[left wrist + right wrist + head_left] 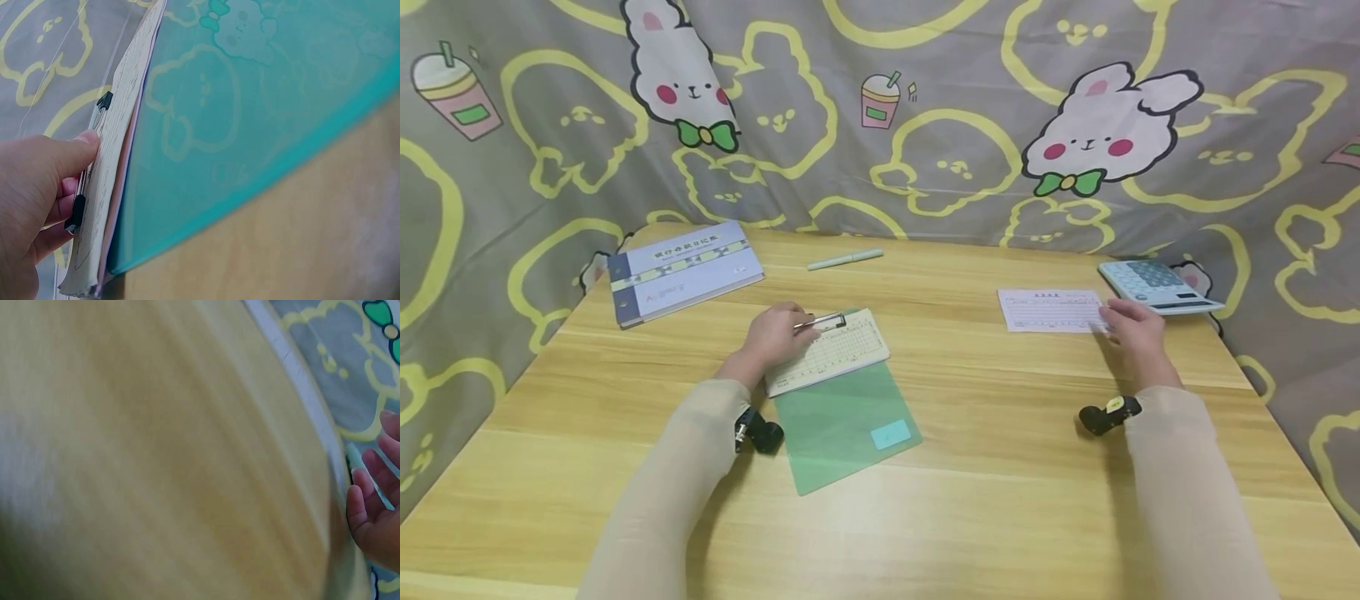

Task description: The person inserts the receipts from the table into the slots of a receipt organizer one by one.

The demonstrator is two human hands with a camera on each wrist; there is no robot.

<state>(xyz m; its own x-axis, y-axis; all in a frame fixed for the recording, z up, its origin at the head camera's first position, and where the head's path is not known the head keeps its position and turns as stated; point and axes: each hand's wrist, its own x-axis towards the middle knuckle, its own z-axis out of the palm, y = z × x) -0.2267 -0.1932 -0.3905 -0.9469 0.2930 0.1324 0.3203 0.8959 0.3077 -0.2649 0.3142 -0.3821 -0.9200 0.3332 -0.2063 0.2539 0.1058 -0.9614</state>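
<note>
A translucent green clipboard (842,433) lies on the table left of centre, with a cream printed form pad (842,350) across its upper part. My left hand (775,333) grips the metal clip (829,322) at its top. In the left wrist view, the thumb of the left hand (37,194) presses on the clip's wire, and the fingers are partly hidden behind it. My right hand (1138,333) is at the right edge of a white printed slip (1045,311), fingers loosely bent; contact with the slip is unclear. The right wrist view shows those fingers (369,494) apart, with nothing between them.
A light blue calculator (1157,285) stands just beyond the right hand. A pale green pen (846,259) lies near the table's back edge. At the back left is a blue-white account book (692,271). A patterned curtain (955,83) hangs behind the table.
</note>
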